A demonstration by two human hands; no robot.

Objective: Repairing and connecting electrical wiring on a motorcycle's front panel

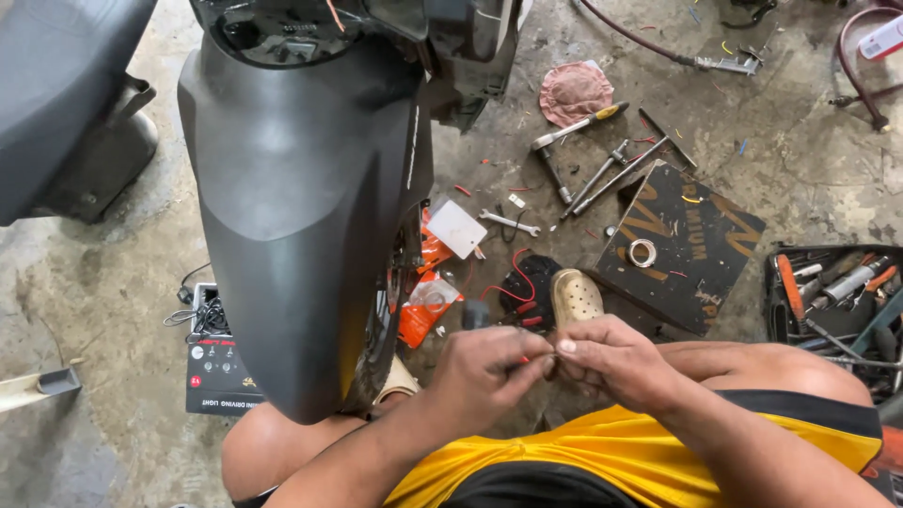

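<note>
— While the person crouches beside the black plastic scooter fender (301, 216), what do the hands hold?

— The left hand (489, 367) and right hand (611, 362) meet, fingertips pinched on a thin red wire (513, 282) that trails toward the concrete floor (800, 160).

— Nearby?

— A cream perforated clog (576, 296), a silver spanner (509, 223), and a black tool tray (832, 292).

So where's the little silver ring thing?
In the head view, the silver ring lies right of centre on the dark board on the floor, just beyond the person's right hand and the cream shoe.
</note>
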